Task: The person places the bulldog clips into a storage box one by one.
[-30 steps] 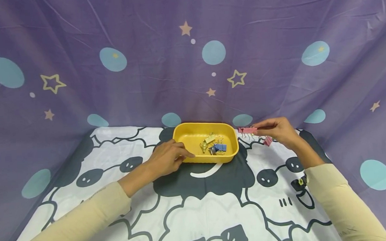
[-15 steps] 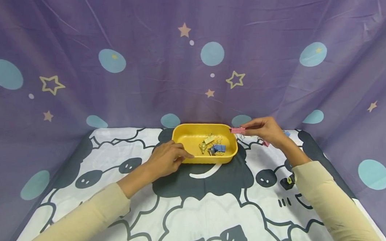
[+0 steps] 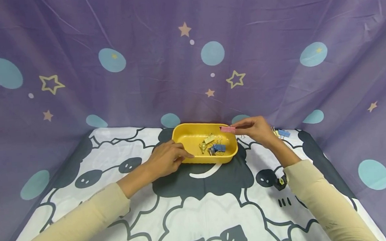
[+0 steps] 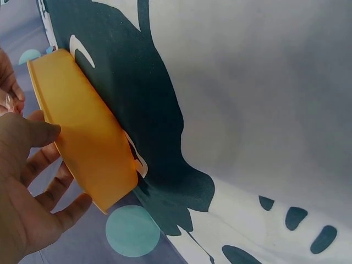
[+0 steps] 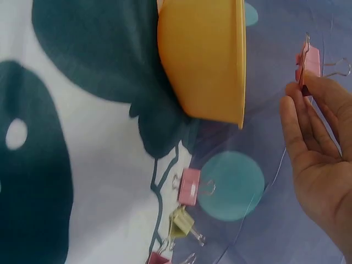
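My left hand [image 3: 167, 156] holds the front-left rim of a yellow plastic tray [image 3: 189, 131]. In the left wrist view its thumb lies on the outer wall [image 4: 88, 132], with the other fingers past the rim. Above the tray's back right corner, my right hand [image 3: 253, 130] pinches a pink binder clip [image 3: 227, 129] between thumb and fingers. The right wrist view shows that clip [image 5: 311, 58] with its wire handles spread. Inside the tray lie a pale yellow clip [image 3: 209, 138], a blue clip [image 3: 219, 147], a silvery clip [image 3: 211, 151] and a yellowish one [image 3: 203, 147].
Right of the tray, more binder clips lie on the sheep-print cloth: a blue one [image 3: 283, 133], a pink one [image 5: 190, 187], a yellow one [image 5: 182, 223] and another pink one [image 5: 158, 258]. A purple curtain [image 3: 145, 94] hangs behind the table.
My right hand has carried the pink clip leftward, from beside the tray to over its right end. The left hand has stayed at the rim.
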`<state>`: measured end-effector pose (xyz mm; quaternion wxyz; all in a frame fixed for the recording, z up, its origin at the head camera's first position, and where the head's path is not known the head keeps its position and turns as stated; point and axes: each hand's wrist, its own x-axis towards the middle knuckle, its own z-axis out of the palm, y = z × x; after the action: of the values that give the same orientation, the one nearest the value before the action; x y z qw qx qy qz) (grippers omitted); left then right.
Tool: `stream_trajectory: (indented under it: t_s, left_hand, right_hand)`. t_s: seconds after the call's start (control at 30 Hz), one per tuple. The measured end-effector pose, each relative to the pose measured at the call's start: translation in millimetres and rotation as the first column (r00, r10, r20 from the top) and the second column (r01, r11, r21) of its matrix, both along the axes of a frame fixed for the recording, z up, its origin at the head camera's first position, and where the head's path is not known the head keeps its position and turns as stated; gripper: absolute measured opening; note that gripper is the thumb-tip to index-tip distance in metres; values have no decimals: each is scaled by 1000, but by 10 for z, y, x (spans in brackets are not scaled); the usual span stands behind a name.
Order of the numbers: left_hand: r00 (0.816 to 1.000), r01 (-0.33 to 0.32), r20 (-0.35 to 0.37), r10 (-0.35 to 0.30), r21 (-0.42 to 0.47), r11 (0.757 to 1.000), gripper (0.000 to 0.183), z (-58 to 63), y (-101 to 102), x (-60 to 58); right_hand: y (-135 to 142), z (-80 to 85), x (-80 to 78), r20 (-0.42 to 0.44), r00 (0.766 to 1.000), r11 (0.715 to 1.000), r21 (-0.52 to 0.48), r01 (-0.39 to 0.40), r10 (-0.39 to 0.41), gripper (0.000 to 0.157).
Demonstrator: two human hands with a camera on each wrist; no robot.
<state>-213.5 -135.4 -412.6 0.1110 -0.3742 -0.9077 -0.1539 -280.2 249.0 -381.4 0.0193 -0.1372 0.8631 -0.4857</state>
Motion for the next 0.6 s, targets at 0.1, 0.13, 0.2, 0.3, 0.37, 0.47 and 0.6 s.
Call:
stream_trajectory:
  t_s: [0.1, 0.13, 0.2, 0.3, 0.37, 0.47, 0.6]
  left_hand:
    - [1000, 1, 7, -1, 6, 1000, 41, 11, 5, 6]
    - [1000, 0, 9, 0, 8, 1000, 41, 14, 6, 10]
    - [1000, -5, 14, 5, 7, 1000, 40, 20, 5, 18]
    - [1000, -15, 23, 15, 6, 1000, 40, 24, 2, 22]
    - [1000, -17, 23, 17, 5, 1000, 41, 17, 0, 19]
    - [1000, -13, 21, 13, 5, 1000, 42, 8, -2, 9]
    - [1000, -10, 26, 9, 4, 1000, 42, 16, 1, 11]
  right_hand:
    - [-90, 12, -1, -20, 1000, 1000, -5, -6, 6, 33]
    - [-124, 15, -2, -29, 1000, 1000, -5, -8, 8, 32]
    - [-200, 23, 0, -39, 999, 1000, -2, -1, 1, 30]
    - [-314, 33, -2, -52, 999, 1000, 14, 12, -11, 28]
    - [-390, 46, 0, -51, 999, 1000, 17, 17, -16, 26]
    - [-492, 65, 3, -49, 999, 1000, 25, 16, -14, 26]
    - [-618, 101, 16, -43, 999, 1000, 15, -2, 3, 26]
